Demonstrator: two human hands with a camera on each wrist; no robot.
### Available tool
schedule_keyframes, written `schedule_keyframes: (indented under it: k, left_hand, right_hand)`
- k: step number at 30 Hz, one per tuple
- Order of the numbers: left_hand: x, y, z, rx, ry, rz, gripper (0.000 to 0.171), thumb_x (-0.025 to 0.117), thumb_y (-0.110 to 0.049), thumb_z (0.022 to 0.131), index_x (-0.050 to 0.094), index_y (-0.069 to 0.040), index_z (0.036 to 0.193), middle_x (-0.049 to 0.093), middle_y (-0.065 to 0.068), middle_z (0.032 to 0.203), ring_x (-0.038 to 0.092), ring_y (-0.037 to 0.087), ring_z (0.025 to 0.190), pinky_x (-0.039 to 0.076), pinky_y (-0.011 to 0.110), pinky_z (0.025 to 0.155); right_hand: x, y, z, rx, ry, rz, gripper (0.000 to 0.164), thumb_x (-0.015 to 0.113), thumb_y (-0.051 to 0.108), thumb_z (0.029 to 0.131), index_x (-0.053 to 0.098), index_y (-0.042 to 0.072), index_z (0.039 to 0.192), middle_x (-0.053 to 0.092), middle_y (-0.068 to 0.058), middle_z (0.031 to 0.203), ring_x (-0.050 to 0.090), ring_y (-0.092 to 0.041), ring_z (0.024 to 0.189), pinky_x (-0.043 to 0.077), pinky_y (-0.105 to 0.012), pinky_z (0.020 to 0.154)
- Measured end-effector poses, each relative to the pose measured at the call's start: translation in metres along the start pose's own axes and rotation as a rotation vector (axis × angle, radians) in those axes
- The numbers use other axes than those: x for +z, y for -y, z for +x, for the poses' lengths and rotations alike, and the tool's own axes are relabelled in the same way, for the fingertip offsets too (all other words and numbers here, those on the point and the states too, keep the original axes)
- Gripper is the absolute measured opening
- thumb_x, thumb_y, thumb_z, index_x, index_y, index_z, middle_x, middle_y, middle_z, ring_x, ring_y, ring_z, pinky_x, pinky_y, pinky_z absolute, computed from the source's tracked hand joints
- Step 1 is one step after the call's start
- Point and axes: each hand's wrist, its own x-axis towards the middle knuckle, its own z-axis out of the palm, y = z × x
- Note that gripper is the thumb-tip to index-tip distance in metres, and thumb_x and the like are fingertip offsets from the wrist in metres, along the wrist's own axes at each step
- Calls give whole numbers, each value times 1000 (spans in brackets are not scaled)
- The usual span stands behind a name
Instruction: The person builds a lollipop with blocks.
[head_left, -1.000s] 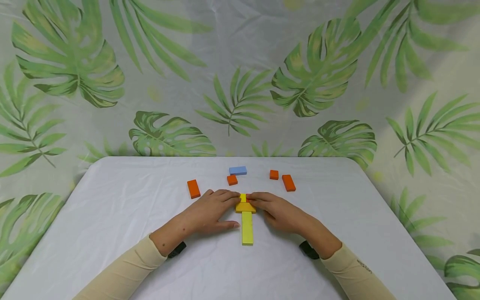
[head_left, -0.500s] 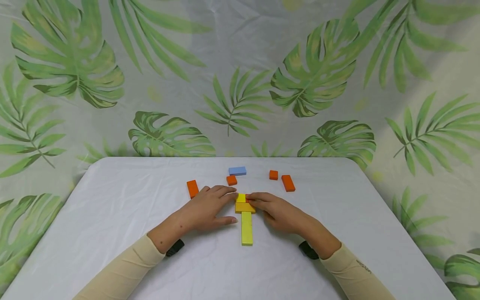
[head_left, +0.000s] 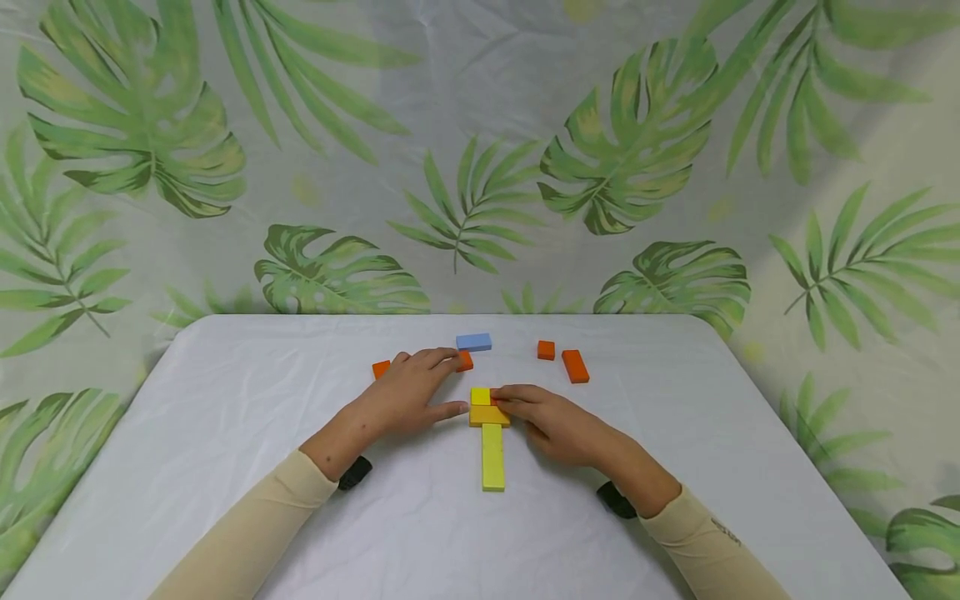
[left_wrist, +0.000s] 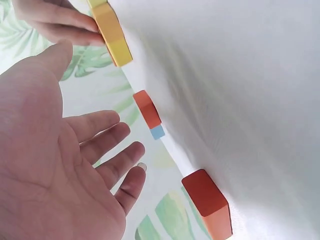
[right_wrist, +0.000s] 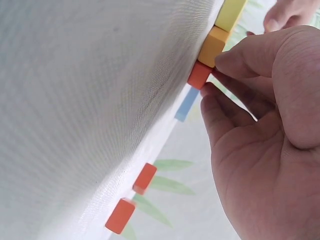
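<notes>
A long yellow block (head_left: 492, 457) lies flat on the white table (head_left: 247, 467), with an amber block (head_left: 487, 415) across its far end. Beyond the amber block sit a yellow square (head_left: 480, 397) and a small orange block (right_wrist: 199, 75). My right hand (head_left: 504, 400) pinches that orange block between thumb and forefinger, as the right wrist view shows (right_wrist: 214, 76). My left hand (head_left: 438, 383) hovers open with its fingers spread (left_wrist: 75, 107). Its fingertips are at another small orange block (head_left: 466, 361).
A blue block (head_left: 474, 342) lies at the far middle of the table. To its right are a small orange block (head_left: 546, 350) and a long orange one (head_left: 575, 366). Another long orange block (head_left: 381, 367) is partly hidden behind my left hand. A leaf-print curtain hangs behind the table.
My left hand has left the yellow square and moved away and to the left, up to the small orange block. The right hand and the stacked blocks have stayed in place.
</notes>
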Motion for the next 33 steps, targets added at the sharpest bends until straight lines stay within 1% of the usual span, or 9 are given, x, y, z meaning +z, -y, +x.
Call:
schedule_keyframes:
  k: [3, 7, 13, 16, 26, 33]
  left_hand:
    - [-1, 2, 5, -11, 18, -4, 77, 61, -62, 102, 49, -12, 159, 43, 7, 166, 42, 28, 152, 35, 61, 116]
    - [-1, 4, 11, -34, 45, -11, 80, 61, -64, 102, 47, -12, 161, 42, 6, 167, 41, 29, 153, 35, 60, 117]
    - [3, 6, 15, -39, 86, -51, 77, 61, -61, 103, 48, -13, 161, 41, 7, 168, 41, 29, 153, 33, 62, 119]
    - [4, 7, 15, -38, 109, -64, 77, 59, -62, 103, 46, -14, 162, 38, 7, 169, 41, 28, 153, 32, 61, 120]
    - [7, 8, 17, -21, 110, -78, 76, 58, -61, 104, 46, -13, 162, 36, 7, 170, 43, 27, 152, 32, 58, 121]
    - [4, 5, 16, -14, 125, -87, 76, 59, -60, 104, 45, -13, 162, 35, 7, 170, 48, 26, 148, 33, 53, 121]
  right_hand:
    - [0, 0, 0, -4, -4, -2, 48, 60, -8, 101, 60, 0, 148, 51, -8, 161, 47, -26, 150, 43, -44, 118]
    - [0, 0, 0, -2, -3, -4, 48, 61, -8, 101, 60, 0, 148, 51, -8, 161, 47, -26, 150, 43, -44, 118]
    - [1, 0, 2, -6, -3, -6, 49, 61, -9, 100, 60, 0, 148, 51, -8, 160, 47, -27, 149, 43, -44, 118]
    - [1, 0, 2, -6, -3, -4, 48, 61, -9, 101, 60, -1, 148, 51, -9, 160, 47, -27, 149, 43, -44, 118]
    - [0, 1, 1, -1, 2, -10, 48, 61, -8, 101, 60, -1, 148, 51, -9, 160, 47, -26, 150, 43, -43, 118]
    - [1, 0, 1, 3, 7, -14, 49, 61, -7, 101, 59, 0, 149, 50, -7, 161, 46, -25, 150, 43, -43, 118]
